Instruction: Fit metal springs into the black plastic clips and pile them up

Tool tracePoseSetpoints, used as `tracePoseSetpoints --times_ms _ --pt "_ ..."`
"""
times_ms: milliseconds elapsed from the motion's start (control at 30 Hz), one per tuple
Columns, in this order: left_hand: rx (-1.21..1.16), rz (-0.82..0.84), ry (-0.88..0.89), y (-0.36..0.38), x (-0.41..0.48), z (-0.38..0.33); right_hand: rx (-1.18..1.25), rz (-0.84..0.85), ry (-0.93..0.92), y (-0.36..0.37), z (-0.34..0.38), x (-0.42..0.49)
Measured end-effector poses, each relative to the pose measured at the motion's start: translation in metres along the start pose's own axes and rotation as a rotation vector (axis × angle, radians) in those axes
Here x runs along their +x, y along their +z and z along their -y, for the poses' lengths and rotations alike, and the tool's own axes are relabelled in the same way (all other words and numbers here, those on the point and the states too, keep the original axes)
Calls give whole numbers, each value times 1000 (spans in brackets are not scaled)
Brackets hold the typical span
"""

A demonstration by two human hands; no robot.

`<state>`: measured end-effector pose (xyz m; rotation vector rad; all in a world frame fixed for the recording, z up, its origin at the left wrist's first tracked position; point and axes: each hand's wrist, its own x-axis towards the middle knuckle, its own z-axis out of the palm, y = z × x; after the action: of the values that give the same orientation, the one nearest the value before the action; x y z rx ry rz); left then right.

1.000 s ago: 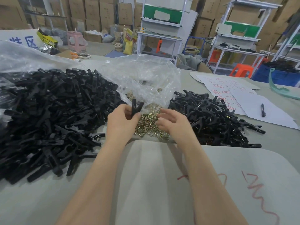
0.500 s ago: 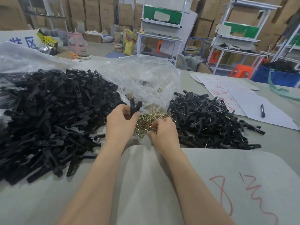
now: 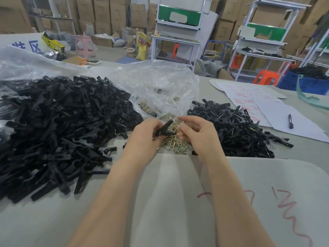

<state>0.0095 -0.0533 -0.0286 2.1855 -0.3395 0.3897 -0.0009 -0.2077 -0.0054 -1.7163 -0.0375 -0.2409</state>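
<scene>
One clip [image 3: 164,130] lies tilted between your hands, above the single heap of springs [image 3: 171,146]. Your left hand [image 3: 145,135] grips its body and your right hand [image 3: 197,133] pinches its tip with curled fingers. A second ago the clip stood upright. Two clip piles flank it, the large pile [image 3: 62,131] to the left and the smaller pile [image 3: 236,129] to the right.

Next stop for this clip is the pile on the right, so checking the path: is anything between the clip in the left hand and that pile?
Only the right hand: it sits directly between the clip held by the left hand and the pile on the right. Nothing else visible blocks that path.
</scene>
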Motion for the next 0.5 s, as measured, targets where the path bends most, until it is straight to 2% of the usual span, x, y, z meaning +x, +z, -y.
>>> tracePoseSetpoints --times_ms 133,500 --pt "62 13 68 0 0 0 -298 -26 -78 3 1 -2" --pt "156 36 147 -1 0 -1 -512 12 -154 -2 -2 1"
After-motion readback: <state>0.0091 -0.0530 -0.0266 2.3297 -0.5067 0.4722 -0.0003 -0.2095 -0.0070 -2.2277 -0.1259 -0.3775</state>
